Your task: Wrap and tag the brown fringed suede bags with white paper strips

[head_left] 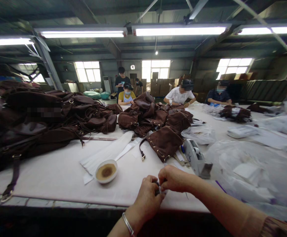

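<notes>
I have my left hand (148, 193) low over the near edge of the counter (59, 171), its fingers curled in and closed around a small dark object (157, 189). That object sits between thumb and forefinger, mostly covered, so I can't make out what it is. My right hand (174, 179) comes in from the other side with its fingers bent and the tips drawn close together, meeting the left right at the object; I can't tell whether they grip it or only touch it. A silver bracelet (128, 223) rings my left wrist.

Just beyond my 2 hands I see a brown bag (166, 141) lying on the counter, with a buckled strap trailing to its left. A grey tape dispenser (195, 159) stands just right of it. To the left of my hands is a white bowl (114, 177) with something tan inside, darker at the middle, set against a few white sheets (118, 148). Off to my right a large clear plastic bag (252, 184) spreads over the surface.

Farther back I have 2 heaps of brown bags, a left heap (59, 133) and a middle heap (153, 113). Across the counter, 3 co-workers (180, 95) bend over it, and 2 people (122, 82) stand behind them.
</notes>
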A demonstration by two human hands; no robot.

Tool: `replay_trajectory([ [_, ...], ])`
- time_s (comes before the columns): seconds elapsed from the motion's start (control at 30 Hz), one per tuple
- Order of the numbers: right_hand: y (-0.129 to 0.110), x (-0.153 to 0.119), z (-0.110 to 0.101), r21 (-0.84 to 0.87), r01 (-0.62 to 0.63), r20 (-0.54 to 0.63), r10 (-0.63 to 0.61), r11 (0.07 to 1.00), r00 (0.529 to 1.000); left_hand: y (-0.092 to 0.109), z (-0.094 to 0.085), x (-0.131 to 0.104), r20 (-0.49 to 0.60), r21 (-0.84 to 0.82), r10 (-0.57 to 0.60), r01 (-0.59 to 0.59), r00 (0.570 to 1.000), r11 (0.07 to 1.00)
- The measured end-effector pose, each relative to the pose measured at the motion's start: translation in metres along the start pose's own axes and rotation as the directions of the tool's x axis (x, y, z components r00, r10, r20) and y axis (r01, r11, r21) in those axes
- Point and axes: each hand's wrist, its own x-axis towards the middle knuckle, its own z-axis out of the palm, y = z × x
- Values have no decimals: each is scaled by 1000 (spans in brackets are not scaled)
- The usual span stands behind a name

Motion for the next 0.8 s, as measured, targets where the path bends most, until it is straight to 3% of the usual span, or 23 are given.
replay_trajectory([
  [0.13,-6,-1,-2,-205,76,-33,-84,976,996,1,-1,1,-4,5,28,-28,1000,1000],
  [0.3,-9,-2,3,-405,246,113,-219,881,969,0,-3,2,-8,-9,42,-42,999,999],
  [0.4,-4,-3,14,-484,317,129,-291,816,948,-1,-4,1,-16,2,31,-31,999,1000],
  [0.6,9,-13,35,-482,293,-40,-355,826,934,-5,-1,-1,45,57,18,-20,999,998],
  [0.8,16,-20,47,-585,333,-155,-505,740,849,3,-5,6,103,-1,34,-34,994,999],
])
